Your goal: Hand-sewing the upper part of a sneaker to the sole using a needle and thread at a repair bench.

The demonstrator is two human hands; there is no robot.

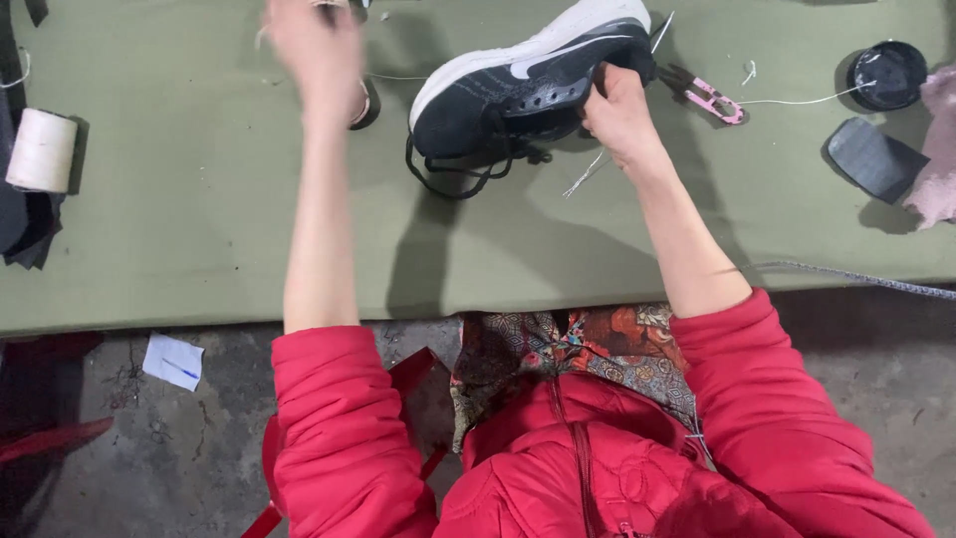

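Here we see the right hand (619, 112) closed on a black sneaker (528, 90) with a white sole, fingers tucked into the heel opening and holding the shoe tipped on its side near the far middle of the green table (199, 229). The sneaker's black laces (448, 179) hang loose onto the table below its toe end. The left hand (314, 45) is raised well apart from the shoe, over the far left of the table; it is blurred, and a thin white thread (261, 36) seems to run at its fingers, but we cannot tell how tightly it is closed or whether it truly grips the thread. Just beside the right hand, to its right, lie pink-handled snips (709, 97), and a white thread leads from there to a round black container (888, 74). Near that sits a flat dark pad (874, 157). At the table's left edge stands 1 spool of cream thread (41, 149). Both arms wear red puffy sleeves (329, 418) pushed up to the forearm. On the concrete floor lies a small white slip of paper (172, 361).
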